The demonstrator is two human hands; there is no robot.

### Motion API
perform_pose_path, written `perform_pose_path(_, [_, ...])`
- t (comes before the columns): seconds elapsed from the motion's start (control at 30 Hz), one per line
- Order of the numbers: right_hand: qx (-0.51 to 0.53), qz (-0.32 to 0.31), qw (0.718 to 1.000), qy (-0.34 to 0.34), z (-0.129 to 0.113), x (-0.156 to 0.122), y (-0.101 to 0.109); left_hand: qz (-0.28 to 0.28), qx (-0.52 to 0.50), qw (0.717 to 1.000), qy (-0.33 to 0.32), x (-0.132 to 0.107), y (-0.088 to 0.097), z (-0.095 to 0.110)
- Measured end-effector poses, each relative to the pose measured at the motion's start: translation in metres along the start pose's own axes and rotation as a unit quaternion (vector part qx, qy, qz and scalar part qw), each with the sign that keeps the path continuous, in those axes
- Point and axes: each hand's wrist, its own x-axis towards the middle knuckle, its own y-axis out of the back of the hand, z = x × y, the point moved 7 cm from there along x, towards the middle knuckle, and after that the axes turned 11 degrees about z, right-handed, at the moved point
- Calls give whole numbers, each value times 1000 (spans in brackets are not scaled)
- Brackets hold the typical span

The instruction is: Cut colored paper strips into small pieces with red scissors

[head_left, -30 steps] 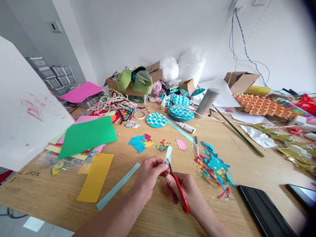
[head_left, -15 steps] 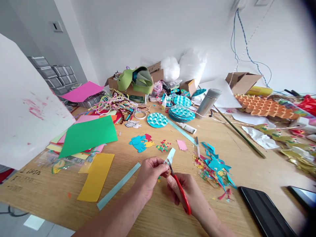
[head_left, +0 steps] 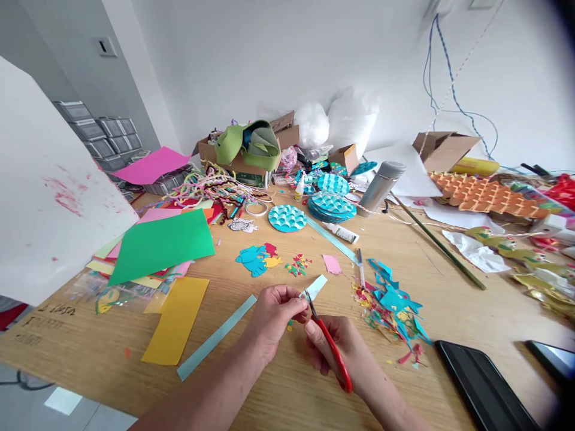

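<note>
My left hand pinches a small light-blue paper strip between thumb and fingers, just above the wooden table. My right hand is closed round the handles of red scissors. The scissor blades point up-left and meet the strip close to my left fingertips. A longer light-blue strip lies flat on the table to the left of my hands.
Paper scraps are heaped right of my hands, a pen beside them. Yellow and green sheets lie left; a blue fish cut-out and scalloped discs sit ahead. Dark tablets occupy the near right. Boxes crowd the back.
The free end of the small strip has tilted over to the right, from nearly upright to leaning. Both hands have stayed almost in place.
</note>
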Motion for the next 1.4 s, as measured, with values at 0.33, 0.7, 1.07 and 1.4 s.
perform_pose_path(0.33, [-5,-1,1000,-4,1,0,1,4,-2,1000,3,-2,1,3])
perform_pose_path(0.7, [1,9,1000,-7,2,2,2,7,22,1000,5,-4,-1,4])
perform_pose_path(1.07, [15,-27,999,-5,-1,-1,-1,30,7,1000,4,0,4,3])
perform_pose_path(1.4, [28,-32,999,-6,-3,0,-1,13,0,1000,-1,1,2,1])
